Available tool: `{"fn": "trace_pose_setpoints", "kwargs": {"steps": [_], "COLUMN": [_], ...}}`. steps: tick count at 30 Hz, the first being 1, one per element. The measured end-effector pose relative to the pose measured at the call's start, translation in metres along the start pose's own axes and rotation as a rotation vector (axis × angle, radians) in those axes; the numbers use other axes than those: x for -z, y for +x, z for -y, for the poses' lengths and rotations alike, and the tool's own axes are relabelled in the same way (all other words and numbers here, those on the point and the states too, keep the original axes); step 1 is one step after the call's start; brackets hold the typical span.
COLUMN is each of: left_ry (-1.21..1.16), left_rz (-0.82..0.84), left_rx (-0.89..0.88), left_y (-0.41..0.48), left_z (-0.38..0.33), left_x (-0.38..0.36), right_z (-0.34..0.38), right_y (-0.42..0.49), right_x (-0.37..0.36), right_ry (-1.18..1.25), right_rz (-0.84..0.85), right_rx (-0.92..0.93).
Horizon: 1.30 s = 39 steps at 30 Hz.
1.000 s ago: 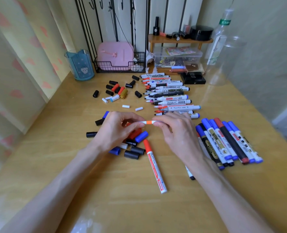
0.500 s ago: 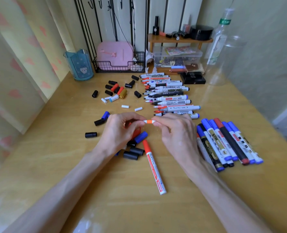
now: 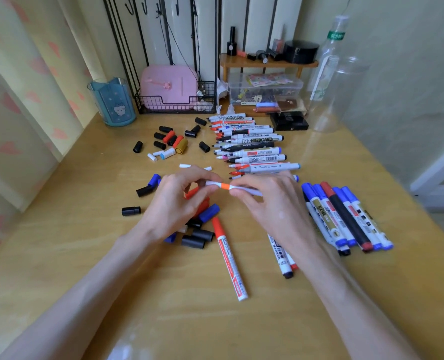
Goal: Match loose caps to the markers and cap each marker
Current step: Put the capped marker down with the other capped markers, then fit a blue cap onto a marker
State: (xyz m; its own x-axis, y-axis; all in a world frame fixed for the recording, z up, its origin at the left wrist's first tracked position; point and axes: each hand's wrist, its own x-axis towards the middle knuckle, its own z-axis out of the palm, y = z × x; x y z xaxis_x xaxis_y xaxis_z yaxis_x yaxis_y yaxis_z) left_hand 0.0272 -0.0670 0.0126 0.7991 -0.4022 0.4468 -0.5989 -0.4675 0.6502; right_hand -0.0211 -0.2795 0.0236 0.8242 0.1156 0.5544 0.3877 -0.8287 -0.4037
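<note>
Between both hands I hold a thin white marker with an orange band (image 3: 225, 186), level above the table. My left hand (image 3: 175, 203) pinches its white cap end; my right hand (image 3: 270, 203) grips the barrel. Under my left hand lie loose caps (image 3: 202, 231) in red, blue and black. More loose caps (image 3: 170, 144) are scattered farther back on the left. A row of uncapped markers (image 3: 252, 149) lies behind my hands. Capped markers (image 3: 345, 216) are lined up at the right. A red-capped marker (image 3: 228, 258) lies in front of my hands.
A blue cup (image 3: 113, 102), a wire basket with a pink case (image 3: 171, 94), a small wooden shelf (image 3: 267, 63) over a clear box, and a clear bottle (image 3: 330, 71) stand along the back of the wooden table (image 3: 85, 255). A wall is at the right.
Both hands kept their hold on the thin orange-banded marker and stayed in much the same place; my right hand shifted slightly, uncovering two markers lying near its wrist.
</note>
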Motion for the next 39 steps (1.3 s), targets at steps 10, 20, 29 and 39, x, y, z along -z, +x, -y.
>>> {"fn": "trace_pose_setpoints", "kwargs": {"steps": [10,20,29,39], "left_ry": [0.010,0.047,0.052,0.056], "left_rz": [0.036,0.031,0.015,0.014], "left_rx": [-0.002,-0.001,-0.012,0.016], "left_y": [-0.004,-0.004,-0.004,-0.004], "left_z": [-0.002,0.002,0.004,0.009], "left_x": [-0.006,-0.001,0.002,0.006], "right_z": [-0.032,-0.031,-0.040,-0.050], "right_y": [0.005,0.003,0.005,0.012], "right_x": [0.049,0.055,0.051,-0.004], "right_ry": [-0.234,-0.264,-0.213,-0.362], "right_rz": [0.319,0.455,0.287,0.096], "right_rx": [-0.569,-0.619,-0.551,-0.254]}}
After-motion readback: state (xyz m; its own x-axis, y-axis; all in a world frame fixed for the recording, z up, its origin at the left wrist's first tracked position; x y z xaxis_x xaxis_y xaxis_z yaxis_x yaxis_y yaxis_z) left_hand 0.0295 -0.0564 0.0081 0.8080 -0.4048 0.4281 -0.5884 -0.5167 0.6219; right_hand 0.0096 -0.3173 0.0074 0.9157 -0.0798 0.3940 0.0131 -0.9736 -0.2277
